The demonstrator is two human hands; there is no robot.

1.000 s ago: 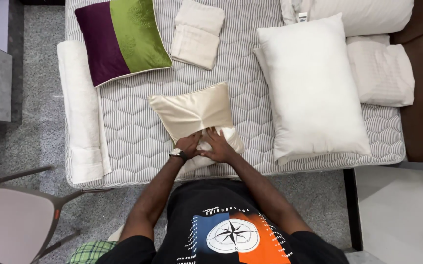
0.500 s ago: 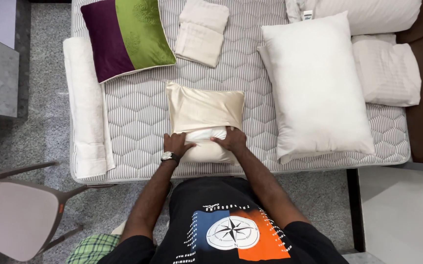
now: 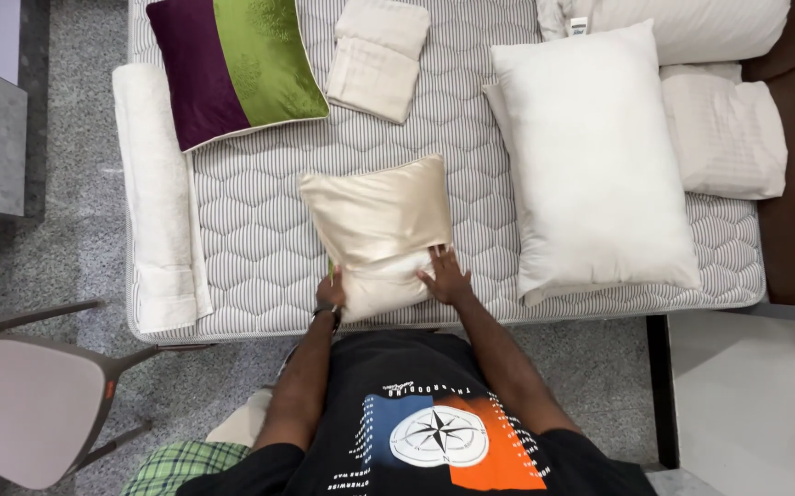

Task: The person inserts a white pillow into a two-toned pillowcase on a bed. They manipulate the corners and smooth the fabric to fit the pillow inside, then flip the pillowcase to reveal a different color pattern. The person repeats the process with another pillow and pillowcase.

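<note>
Nearest to the person, at the front edge of the mattress [image 3: 259,230], a small cushion in a shiny cream cover [image 3: 379,230] lies flat, and both hands are on its near end. The left hand [image 3: 330,292] holds the left corner with the fingers curled around the edge; how tightly they close I cannot tell. The right hand [image 3: 445,276] lies flat on the right corner with the fingers spread, probably to keep the cover from sliding. At this near end a paler inner pillow shows out of the cover, so the cover seems not fully closed over it. Left on the mattress lies a long rolled white towel [image 3: 154,193]. To the right lies a large white pillow [image 3: 590,165]. Farther back are a purple and green cushion [image 3: 236,64] and a folded beige cloth [image 3: 379,55].
</note>
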